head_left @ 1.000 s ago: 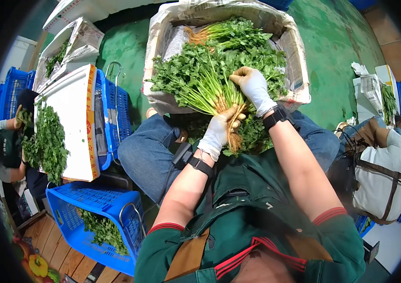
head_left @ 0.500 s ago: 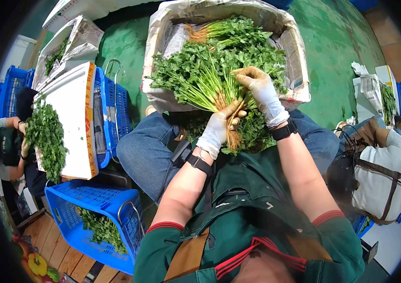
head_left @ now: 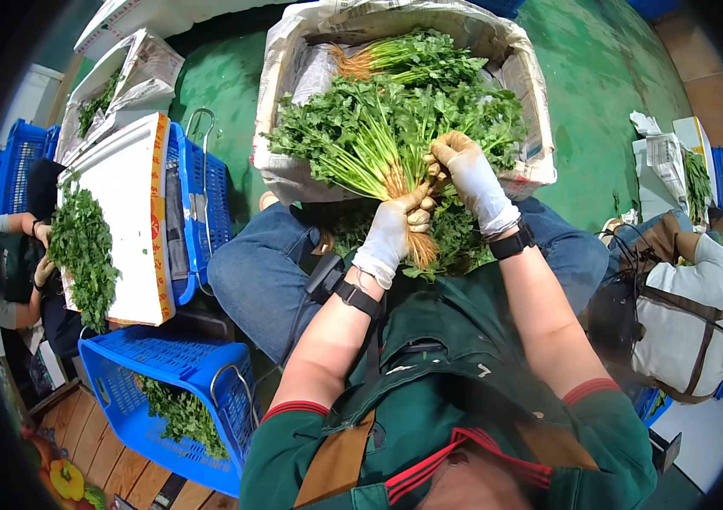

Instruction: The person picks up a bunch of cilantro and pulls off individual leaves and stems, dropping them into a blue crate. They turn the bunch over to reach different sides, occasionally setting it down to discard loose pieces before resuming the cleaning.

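Note:
My left hand (head_left: 385, 231), in a whitish glove stained brown at the fingers, is wrapped round the root end of a bunch of coriander (head_left: 361, 157). Its pale stems fan up and left, and tan roots hang below my fist. Close beside it, my right hand (head_left: 468, 174), gloved alike, has fingers and thumb pinched at the stem bases on the bunch's right side; the exact stems are partly hidden. The leaves spread over a box lined with newspaper (head_left: 275, 106). Another coriander bunch (head_left: 416, 58) lies at the box's back, roots to the left. More greens (head_left: 455, 234) show below my hands.
At left, a blue crate (head_left: 166, 348) holds greens, and a white foam board (head_left: 127, 246) carries a leafy pile (head_left: 85, 251). A person (head_left: 17, 263) sits behind it. Another person (head_left: 684, 306) is at right, near a newspaper-lined box (head_left: 663, 161).
My right hand has moved slightly down and in toward my left hand, its fingers closing nearer the stem bases. My left hand keeps its grip on the bunch.

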The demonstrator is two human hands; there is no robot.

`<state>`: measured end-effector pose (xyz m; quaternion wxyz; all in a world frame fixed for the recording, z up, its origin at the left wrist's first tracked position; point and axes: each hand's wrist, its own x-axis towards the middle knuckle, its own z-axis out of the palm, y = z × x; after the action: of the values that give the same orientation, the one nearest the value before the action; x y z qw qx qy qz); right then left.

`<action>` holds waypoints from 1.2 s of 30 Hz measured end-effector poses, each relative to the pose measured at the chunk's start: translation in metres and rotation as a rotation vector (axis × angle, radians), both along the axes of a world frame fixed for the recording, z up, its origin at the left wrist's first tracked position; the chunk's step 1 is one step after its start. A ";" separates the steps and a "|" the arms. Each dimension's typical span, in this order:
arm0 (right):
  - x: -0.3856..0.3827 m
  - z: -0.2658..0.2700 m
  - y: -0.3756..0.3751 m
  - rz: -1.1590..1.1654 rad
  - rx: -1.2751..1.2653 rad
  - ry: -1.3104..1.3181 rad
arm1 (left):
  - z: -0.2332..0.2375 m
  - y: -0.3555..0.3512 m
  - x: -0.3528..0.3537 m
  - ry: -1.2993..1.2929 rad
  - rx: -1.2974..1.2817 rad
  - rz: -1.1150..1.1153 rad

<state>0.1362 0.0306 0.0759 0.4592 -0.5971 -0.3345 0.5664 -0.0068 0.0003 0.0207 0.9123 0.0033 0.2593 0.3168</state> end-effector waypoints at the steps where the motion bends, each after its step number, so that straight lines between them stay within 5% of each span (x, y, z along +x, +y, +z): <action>1: 0.001 0.000 0.001 -0.002 -0.004 -0.020 | 0.002 0.000 0.000 -0.020 0.016 0.024; 15: -0.005 -0.002 -0.014 -0.025 -0.050 -0.074 | 0.012 0.000 0.005 0.247 0.030 -0.009; 21: -0.006 0.002 -0.034 -0.022 -0.089 0.184 | 0.004 0.002 0.009 0.188 -0.004 0.000; 25: 0.007 0.008 -0.048 0.070 -0.172 -0.144 | 0.008 0.003 0.006 0.246 0.006 -0.045; 27: 0.005 0.001 -0.048 0.262 -0.240 -0.568 | 0.005 0.002 0.008 0.288 0.021 -0.026; 36: -0.011 0.026 -0.054 0.098 -0.031 -1.132 | 0.004 0.003 0.006 0.223 0.009 -0.005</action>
<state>0.1251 -0.0233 0.1017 0.1727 -0.7982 -0.5473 0.1833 -0.0008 0.0029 0.0250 0.8787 0.0431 0.3577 0.3133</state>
